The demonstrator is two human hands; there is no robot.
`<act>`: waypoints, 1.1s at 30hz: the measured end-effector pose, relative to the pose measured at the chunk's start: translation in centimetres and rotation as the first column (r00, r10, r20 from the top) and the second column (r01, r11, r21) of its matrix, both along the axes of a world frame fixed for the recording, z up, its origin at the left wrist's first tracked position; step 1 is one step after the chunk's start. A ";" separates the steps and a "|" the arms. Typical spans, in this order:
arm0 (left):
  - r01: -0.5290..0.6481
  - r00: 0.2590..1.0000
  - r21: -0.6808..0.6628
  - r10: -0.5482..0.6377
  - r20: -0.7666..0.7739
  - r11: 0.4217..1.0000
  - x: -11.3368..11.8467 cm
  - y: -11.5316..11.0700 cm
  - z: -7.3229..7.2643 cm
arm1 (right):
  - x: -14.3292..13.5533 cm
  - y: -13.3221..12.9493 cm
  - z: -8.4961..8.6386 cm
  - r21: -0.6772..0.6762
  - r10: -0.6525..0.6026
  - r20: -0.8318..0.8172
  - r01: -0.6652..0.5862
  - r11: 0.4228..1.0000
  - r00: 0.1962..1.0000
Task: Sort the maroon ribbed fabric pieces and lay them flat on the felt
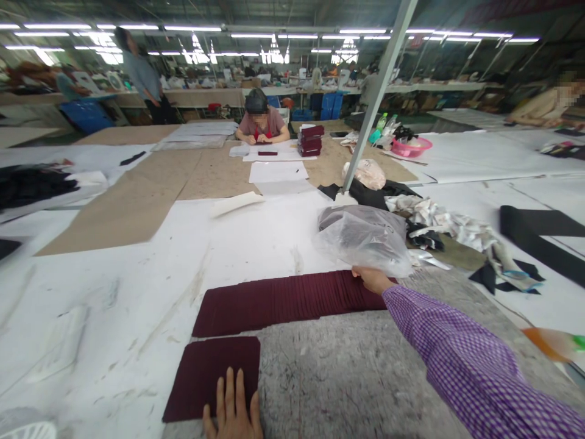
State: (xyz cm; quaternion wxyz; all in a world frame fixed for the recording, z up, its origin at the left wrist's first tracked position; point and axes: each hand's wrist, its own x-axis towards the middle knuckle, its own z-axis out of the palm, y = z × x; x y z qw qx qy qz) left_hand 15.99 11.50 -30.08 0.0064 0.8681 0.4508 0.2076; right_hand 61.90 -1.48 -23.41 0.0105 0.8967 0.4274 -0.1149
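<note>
My left hand (233, 408) lies flat with fingers spread on a maroon fabric piece (212, 360) near the table's front. Beyond it runs a long row of overlapping maroon fabric pieces (283, 302), fanned out from left to right. Toward the right end of that row, my right hand (372, 280) has its fingers drawn together on the far edge of a piece. Just behind this hand sits a clear plastic bag (365, 238) with dark contents. A purple checked sleeve (448, 341) covers my right arm.
Grey mottled board (347, 378) lies under the pieces, beside white table covering (123, 299). A slanted metal post (379, 91) rises behind the bag. Crumpled scraps (452, 219) and a pink basin (411, 146) are to the right. A co-worker (260, 119) sits opposite near stacked maroon pieces (309, 140).
</note>
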 end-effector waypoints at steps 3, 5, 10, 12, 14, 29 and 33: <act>-0.013 1.000 -0.020 0.014 0.018 1.000 0.1 0.0 -0.1 | -2.7 0.2 -0.8 0.027 -0.130 0.096 0.128 0.991 0.987; -0.012 1.000 -0.012 0.012 0.020 1.000 0.1 0.0 -0.1 | -4.8 0.5 -1.4 0.088 -0.227 0.178 0.215 0.973 0.957; -0.004 1.000 0.031 0.004 -0.002 1.000 0.1 0.1 -0.2 | -8.4 1.2 -2.3 0.231 -0.339 0.271 0.281 0.932 0.901; -0.003 1.000 0.034 0.003 -0.003 0.999 0.1 0.0 -0.2 | -8.7 1.3 -2.5 0.250 -0.308 0.266 0.244 0.937 0.913; -0.005 1.000 0.022 0.005 0.007 1.000 0.1 0.0 -0.2 | -8.5 1.4 -2.7 0.251 -0.241 0.249 0.178 0.951 0.938; 0.022 0.999 0.042 -0.021 -0.026 0.999 -0.3 0.3 -0.6 | -5.6 -1.5 -3.2 0.175 -0.198 0.241 0.158 0.972 0.950; 0.007 0.999 0.071 -0.004 -0.034 0.997 -0.3 0.3 -0.7 | -4.5 -4.4 -3.5 0.166 -0.182 0.261 0.142 0.976 0.948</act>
